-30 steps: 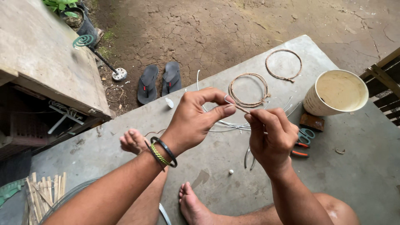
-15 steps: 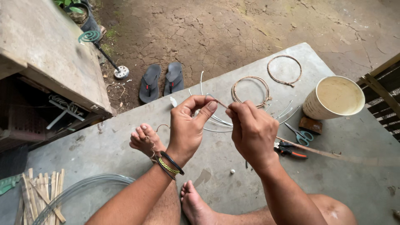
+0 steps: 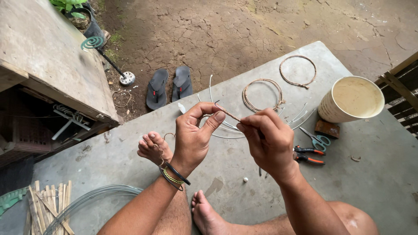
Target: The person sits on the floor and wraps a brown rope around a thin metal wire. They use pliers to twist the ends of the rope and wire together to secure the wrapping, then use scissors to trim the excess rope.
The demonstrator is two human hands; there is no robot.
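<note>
My left hand (image 3: pixel 197 135) and my right hand (image 3: pixel 266 139) are raised over the concrete slab (image 3: pixel 130 161), close together. Between their fingertips they pinch a short length of thin brown wrapped wire (image 3: pixel 228 114). My left wrist wears dark and yellow bracelets (image 3: pixel 173 175). Behind the hands, thin pale wires (image 3: pixel 226 128) lie fanned out on the slab. A coil of brown wrapped rings (image 3: pixel 262 93) lies beyond them, and a single ring (image 3: pixel 298 70) sits farther back. My bare feet (image 3: pixel 153 147) rest on the slab below the hands.
A white bucket (image 3: pixel 352 99) stands at right, with scissors (image 3: pixel 316 138) and orange-handled pliers (image 3: pixel 309 155) beside it. A pair of sandals (image 3: pixel 169 86) lies on the cracked dirt. At lower left are a bundle of sticks (image 3: pixel 45 208) and clear tubing (image 3: pixel 93 196). A wooden bench (image 3: pixel 48 61) stands at left.
My hands have dropped away from the coil of rings and come toward me. They now hold only a short straight piece of wire between them.
</note>
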